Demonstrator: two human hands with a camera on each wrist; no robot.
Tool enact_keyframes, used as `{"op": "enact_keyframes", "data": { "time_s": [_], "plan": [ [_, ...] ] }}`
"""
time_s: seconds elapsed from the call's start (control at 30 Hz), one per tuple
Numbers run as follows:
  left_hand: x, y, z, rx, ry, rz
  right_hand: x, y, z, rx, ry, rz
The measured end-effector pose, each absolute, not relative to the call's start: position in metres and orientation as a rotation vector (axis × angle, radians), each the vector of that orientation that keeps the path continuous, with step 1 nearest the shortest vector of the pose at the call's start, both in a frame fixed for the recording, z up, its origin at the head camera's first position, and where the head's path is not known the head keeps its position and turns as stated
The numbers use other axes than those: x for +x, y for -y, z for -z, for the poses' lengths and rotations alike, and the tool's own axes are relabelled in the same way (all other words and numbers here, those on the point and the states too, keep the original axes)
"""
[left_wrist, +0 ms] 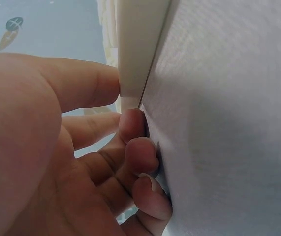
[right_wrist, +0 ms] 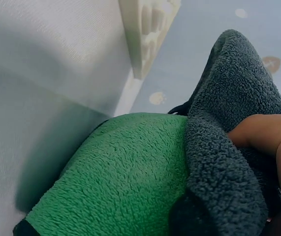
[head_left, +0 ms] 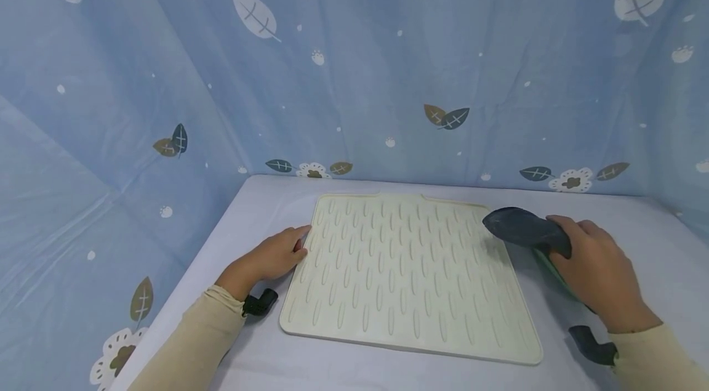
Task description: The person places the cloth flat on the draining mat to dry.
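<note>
While the cream ribbed mat [head_left: 407, 271] lies flat on the pale cloth-covered table [head_left: 653, 255], both hands sit at its opposite edges. The left hand [head_left: 274, 254] rests at the mat's left edge, near its far corner. The left wrist view shows the thumb [left_wrist: 88, 81] pressed against the mat's rim and the fingertips [left_wrist: 133, 123] curled at the table surface just under that rim. The fingers do not wrap the mat; I judge the contact to be a steadying hold, keeping the mat from sliding. The right hand [head_left: 595, 271] is at the mat's right edge and is closed around a folded cloth [head_left: 523, 229]. The cloth's dark grey face projects over the mat's right margin, and its green face [right_wrist: 120, 177] lies below against the table beside the mat. The right wrist view shows one finger [right_wrist: 261, 132] buried in the grey pile, so the grasp is firm. Whether the grey tip touches the mat cannot be told. A patterned blue fabric backdrop [head_left: 354, 71] stands behind the mat.
</note>
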State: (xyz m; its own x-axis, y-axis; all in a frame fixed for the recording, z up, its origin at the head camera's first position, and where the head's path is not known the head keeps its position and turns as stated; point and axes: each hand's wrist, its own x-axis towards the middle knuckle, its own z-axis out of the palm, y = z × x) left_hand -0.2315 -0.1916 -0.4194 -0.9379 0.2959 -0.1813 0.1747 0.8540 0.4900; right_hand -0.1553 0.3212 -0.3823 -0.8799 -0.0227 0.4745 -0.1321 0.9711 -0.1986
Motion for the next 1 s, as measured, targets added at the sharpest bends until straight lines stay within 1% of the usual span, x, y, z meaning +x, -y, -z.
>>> {"op": "enact_keyframes", "data": {
  "time_s": [0.17, 0.47, 1.0],
  "plan": [
    [-0.232, 0.191, 0.420, 0.363, -2.785, -0.695, -0.154, -0.318, 0.381, 0.156, 2.590, -0.295],
    [-0.231, 0.191, 0.420, 0.372, -2.790, -0.695, -0.152, -0.312, 0.377, 0.157, 2.591, -0.304],
    [-0.229, 0.189, 0.418, 0.372, -2.784, -0.694, -0.142, -0.294, 0.361, 0.203, 2.548, -0.326]
  ]
}}
